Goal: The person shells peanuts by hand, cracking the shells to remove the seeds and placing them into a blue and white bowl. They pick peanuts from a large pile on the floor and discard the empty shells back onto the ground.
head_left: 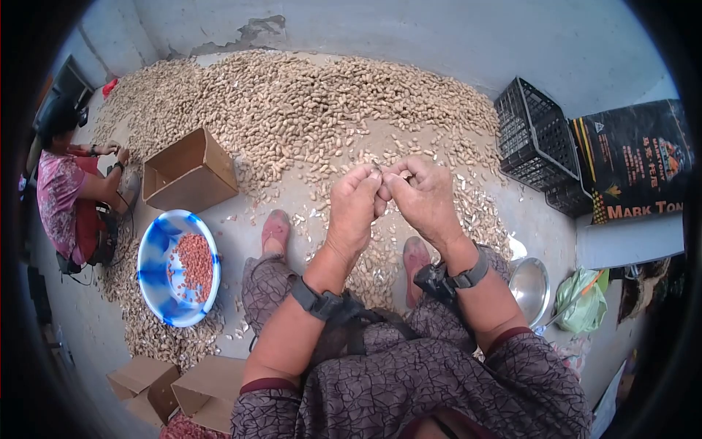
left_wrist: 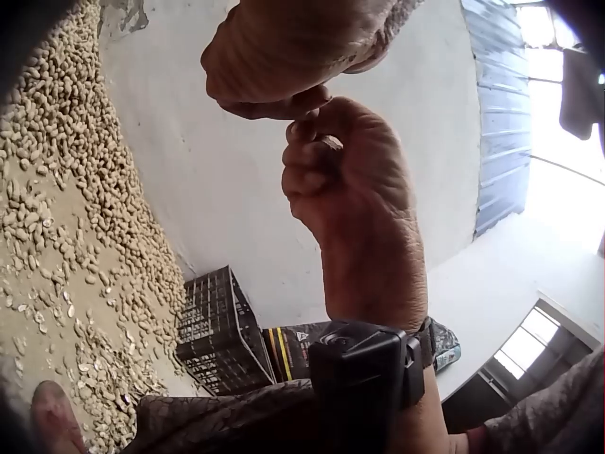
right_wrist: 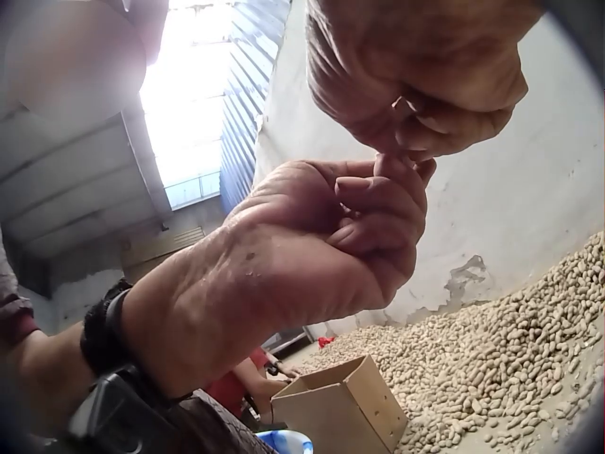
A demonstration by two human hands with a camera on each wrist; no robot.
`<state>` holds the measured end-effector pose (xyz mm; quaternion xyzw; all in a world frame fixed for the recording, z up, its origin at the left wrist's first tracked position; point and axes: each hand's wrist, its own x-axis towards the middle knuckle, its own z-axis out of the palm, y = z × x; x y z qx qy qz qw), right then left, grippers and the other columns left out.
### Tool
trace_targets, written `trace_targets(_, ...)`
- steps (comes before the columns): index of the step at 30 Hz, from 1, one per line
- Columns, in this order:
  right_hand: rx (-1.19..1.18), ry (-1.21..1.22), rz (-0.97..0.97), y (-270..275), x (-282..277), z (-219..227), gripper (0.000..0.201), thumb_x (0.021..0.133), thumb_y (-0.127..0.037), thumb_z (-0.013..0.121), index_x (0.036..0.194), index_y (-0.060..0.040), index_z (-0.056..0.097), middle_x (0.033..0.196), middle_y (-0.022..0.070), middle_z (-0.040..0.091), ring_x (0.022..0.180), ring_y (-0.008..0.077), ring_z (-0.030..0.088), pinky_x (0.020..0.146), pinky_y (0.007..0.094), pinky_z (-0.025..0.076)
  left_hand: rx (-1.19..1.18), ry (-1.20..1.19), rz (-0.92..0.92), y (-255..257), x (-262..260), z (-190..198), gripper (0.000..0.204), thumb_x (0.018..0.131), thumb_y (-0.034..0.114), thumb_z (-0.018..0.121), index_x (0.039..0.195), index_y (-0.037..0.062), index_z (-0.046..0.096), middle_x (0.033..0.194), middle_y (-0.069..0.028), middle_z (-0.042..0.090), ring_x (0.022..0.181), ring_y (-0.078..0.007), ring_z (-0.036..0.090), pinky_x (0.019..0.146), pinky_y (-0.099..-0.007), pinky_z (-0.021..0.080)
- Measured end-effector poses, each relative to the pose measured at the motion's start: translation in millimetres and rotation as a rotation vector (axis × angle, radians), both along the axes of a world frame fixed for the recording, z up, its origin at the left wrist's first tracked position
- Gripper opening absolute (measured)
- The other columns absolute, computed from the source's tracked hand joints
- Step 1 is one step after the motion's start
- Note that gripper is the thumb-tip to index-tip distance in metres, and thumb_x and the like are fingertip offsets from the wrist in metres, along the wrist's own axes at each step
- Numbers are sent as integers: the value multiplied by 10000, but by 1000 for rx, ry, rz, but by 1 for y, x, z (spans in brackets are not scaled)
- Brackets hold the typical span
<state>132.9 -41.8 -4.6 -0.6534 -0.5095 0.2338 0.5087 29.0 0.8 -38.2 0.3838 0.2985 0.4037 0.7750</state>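
Both hands meet in front of the body, thumbs and fingertips together. Between them is a small peanut (head_left: 376, 168), mostly hidden by the fingers. The left hand (head_left: 354, 201) pinches it from one side, its fingers curled under. From the other side the right hand (head_left: 424, 192) pinches with thumb and forefinger. In the left wrist view the right hand (left_wrist: 354, 180) stands upright against the wall, touching the left hand's fingertips. The right wrist view has the left hand (right_wrist: 312, 236) palm side on, with bent fingers. Below and beyond lies a large heap of unshelled peanuts (head_left: 292, 102).
A blue-and-white basin (head_left: 151, 271) with reddish shelled peanuts stands at left, near an open cardboard box (head_left: 208, 179). Another person (head_left: 66, 183) sits at far left. Black crates (head_left: 537, 139), a printed sack (head_left: 636, 161) and a metal bowl (head_left: 529, 289) stand at right.
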Motion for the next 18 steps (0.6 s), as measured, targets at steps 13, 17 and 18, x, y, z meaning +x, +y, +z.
trace_targets(13,66,-167,-40,0,13,-5,79,714,-70,587,732,2,614,546,5,521,456,43,413,407,214,323,-26,175,-30,10,-10,3,184,773,74,438,860,-19,570,614,-30,530,460,-53,414,405,-171,311)
trace_targets(17,-214,-64,145,-2,35,6,167,751,-172,611,688,-17,613,481,-7,467,437,49,389,397,227,303,-83,91,81,19,-21,7,197,822,80,428,939,-32,539,600,-14,510,432,-48,381,367,-168,259)
trace_targets(18,-335,-20,303,-3,37,8,228,767,-210,603,651,-14,603,466,36,494,423,78,410,398,255,324,-69,-19,91,20,-24,7,199,842,95,426,943,-39,533,602,-17,506,429,-49,372,368,-167,258)
